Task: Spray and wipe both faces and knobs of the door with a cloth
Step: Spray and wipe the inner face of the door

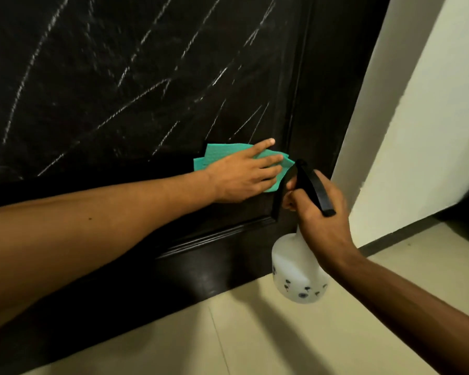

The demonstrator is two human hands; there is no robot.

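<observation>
The left hand (241, 177) lies flat and open, fingers stretched out together, pressing a green cloth (220, 158) against the door (119, 77). It does not clench the cloth; the palm and fingers simply pin it to the surface, low on the door face and close to the door's right-hand stile. The cloth is thin, folded into overlapping layers, with corners sticking out above and to the left of the hand and a point showing past the fingertips.

The right hand (320, 215) has its grip closed around the neck of a spray bottle (295, 272), fingers curled in front by the black trigger and the thumb side under the long black lever of the spray head (313, 188). The nozzle end sits just beside the cloth's right corner. The bottle body is translucent white plastic, rounded and wider at the base, with small dark printed marks near the bottom; it hangs below the fist, off the floor.

The door is very dark, glossy, with pale streaky veins like marble on the panel and raised moulding framing a lower panel. Beneath it lies a floor (255, 334) of pale beige tiles with thin joints. To the right stands a white wall (417, 131) with a dark skirting strip at its foot.
</observation>
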